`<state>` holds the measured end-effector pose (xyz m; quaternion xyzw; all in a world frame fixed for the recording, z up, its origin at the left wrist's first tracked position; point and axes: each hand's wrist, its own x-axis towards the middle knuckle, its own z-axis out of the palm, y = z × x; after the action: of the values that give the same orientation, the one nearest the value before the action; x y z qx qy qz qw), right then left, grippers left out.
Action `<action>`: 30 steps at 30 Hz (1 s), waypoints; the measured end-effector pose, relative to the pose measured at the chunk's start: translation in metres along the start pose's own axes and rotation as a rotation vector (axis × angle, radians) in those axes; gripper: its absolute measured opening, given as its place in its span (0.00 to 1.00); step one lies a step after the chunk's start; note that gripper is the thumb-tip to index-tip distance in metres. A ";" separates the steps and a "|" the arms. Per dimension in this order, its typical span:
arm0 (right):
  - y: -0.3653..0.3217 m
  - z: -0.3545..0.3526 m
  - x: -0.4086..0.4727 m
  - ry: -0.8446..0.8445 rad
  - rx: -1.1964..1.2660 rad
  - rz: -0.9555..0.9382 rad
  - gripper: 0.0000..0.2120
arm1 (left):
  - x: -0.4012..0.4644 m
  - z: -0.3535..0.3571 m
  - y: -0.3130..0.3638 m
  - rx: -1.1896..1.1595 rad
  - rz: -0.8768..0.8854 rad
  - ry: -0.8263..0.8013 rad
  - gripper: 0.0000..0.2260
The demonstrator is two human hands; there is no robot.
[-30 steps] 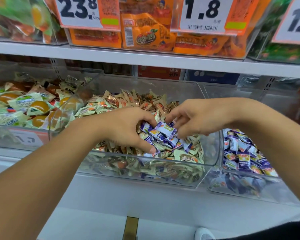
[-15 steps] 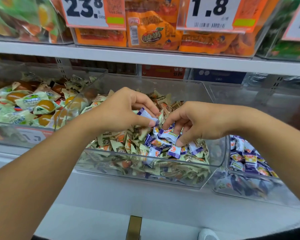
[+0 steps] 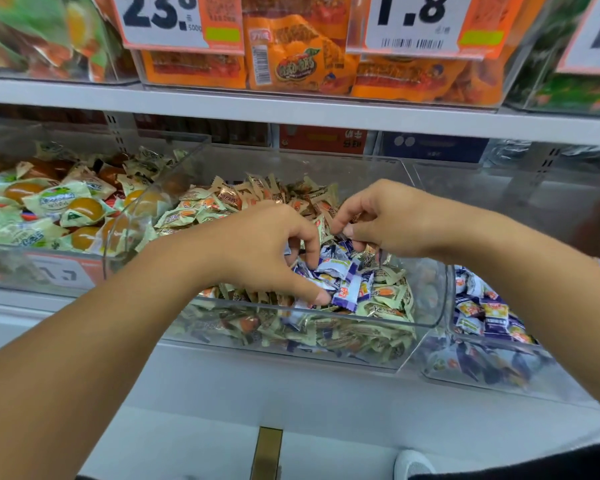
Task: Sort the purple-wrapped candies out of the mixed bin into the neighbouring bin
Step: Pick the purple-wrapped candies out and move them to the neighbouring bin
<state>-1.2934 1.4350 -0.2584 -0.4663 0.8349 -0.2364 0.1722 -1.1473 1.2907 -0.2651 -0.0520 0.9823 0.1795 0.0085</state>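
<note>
Left hand point(image 3: 257, 251) has dropped from its lifted pinch back into the purple candies point(image 3: 343, 275), fingers curled, grip unclear. Right hand point(image 3: 392, 220), at two o'clock, pinches loosely, hold unclear. Gathering continues; the bin point(image 3: 437, 306) stays mixed.

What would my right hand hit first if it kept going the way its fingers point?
Probably the purple-wrapped candies heaped in the mixed bin: the right hand points down-left at them, fingertips nearly touching.

price tag point(image 3: 177, 22) "23.", price tag point(image 3: 420, 22) "1.8"
</note>
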 end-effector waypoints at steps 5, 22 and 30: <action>-0.003 0.015 0.007 0.123 -0.146 -0.001 0.16 | 0.005 0.003 -0.005 -0.014 0.036 0.061 0.08; -0.018 0.001 -0.014 -0.311 -0.208 0.068 0.24 | 0.003 -0.002 -0.007 0.005 -0.015 -0.075 0.10; -0.006 0.005 -0.012 -0.110 0.034 0.019 0.08 | 0.008 0.003 -0.011 0.045 0.005 0.020 0.05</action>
<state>-1.2803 1.4416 -0.2578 -0.4677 0.8244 -0.2227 0.2280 -1.1538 1.2810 -0.2717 -0.0512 0.9863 0.1568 -0.0009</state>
